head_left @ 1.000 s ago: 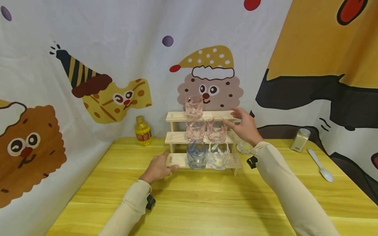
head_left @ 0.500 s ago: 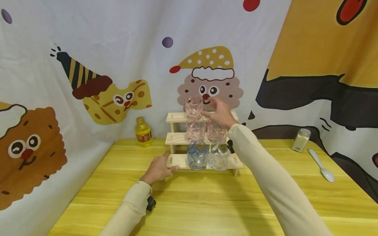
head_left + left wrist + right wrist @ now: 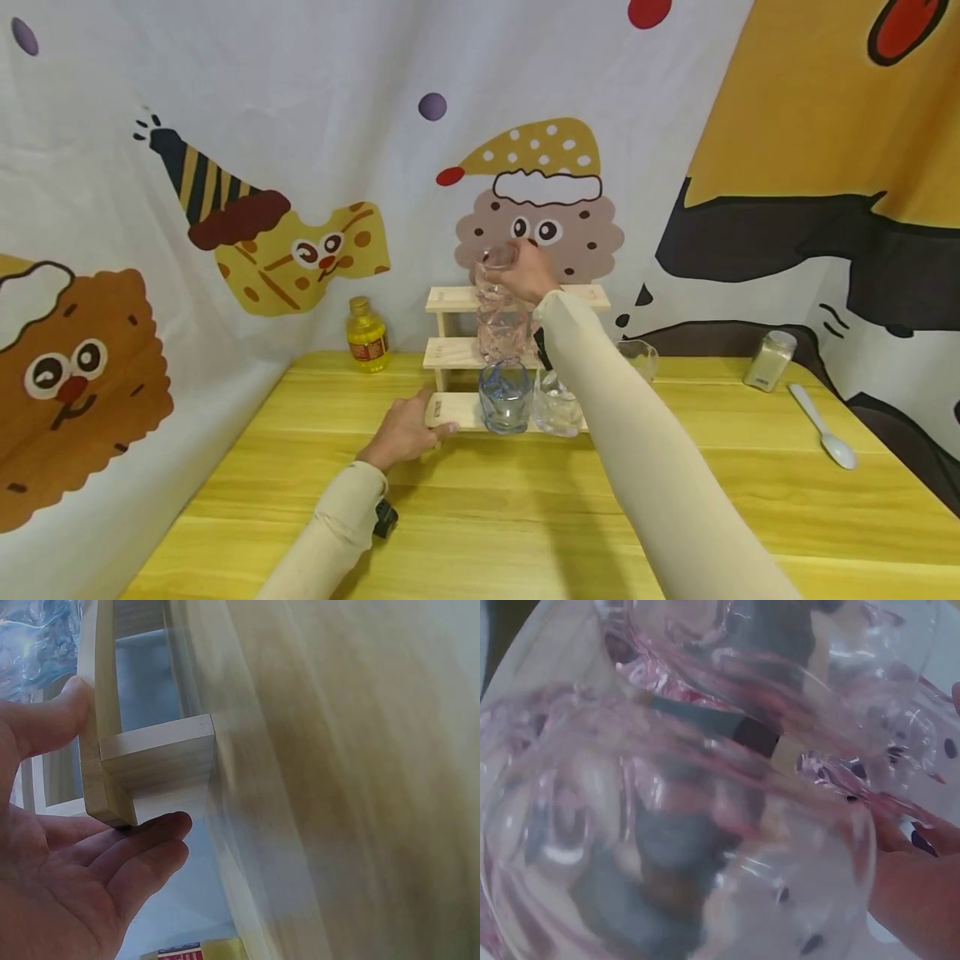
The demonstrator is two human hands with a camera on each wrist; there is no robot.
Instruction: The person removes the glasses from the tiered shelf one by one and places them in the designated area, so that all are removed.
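A three-tier wooden display stand (image 3: 453,408) stands on the table, drinking glasses on its steps. My left hand (image 3: 405,432) grips the left end of its lowest step; in the left wrist view the thumb (image 3: 56,720) presses the top face and the fingers curl by the end. On the top step my right hand (image 3: 528,271) holds a pink glass (image 3: 491,292). Below it sits another pink glass (image 3: 501,337); the middle step's right part is behind my forearm. The lowest step carries a blue glass (image 3: 506,404) and a clear glass (image 3: 555,408), partly covered by my sleeve.
Behind the right forearm another clear glass (image 3: 641,358) shows partly. An oil bottle (image 3: 367,337) stands at the back left. Toward the right are a lidded jar (image 3: 769,362) and a white spoon (image 3: 825,429). A printed cloth (image 3: 405,50) hangs close behind the stand.
My right hand has moved left from the top step's right end to the pink glass and now holds it. The left hand has stayed on the lowest step.
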